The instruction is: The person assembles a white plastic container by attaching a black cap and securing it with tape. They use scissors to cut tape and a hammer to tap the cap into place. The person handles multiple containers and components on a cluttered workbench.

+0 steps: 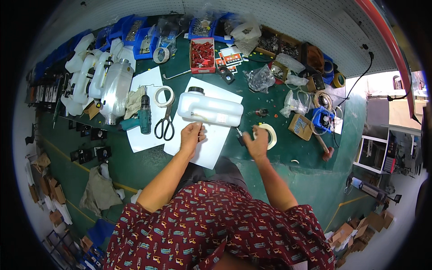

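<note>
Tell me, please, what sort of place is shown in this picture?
Most likely an assembly or repair workshop: the green workbench has blue parts bins along its back, and a teal power drill lies to the person's left.

Clock from view centre: we had a red box of red parts (203, 70) at 12, a clear plastic bag (260, 80) at 1, a hammer (328, 154) and small cardboard box (299, 134) near 3. Black-handled scissors (168, 128) sat near 9, silvery container (116, 92) at 10, blue bins (143, 56) at 11. On the floor we saw crumpled cloth (96, 193) at 8, cardboard boxes (346, 235) at 4.
</note>
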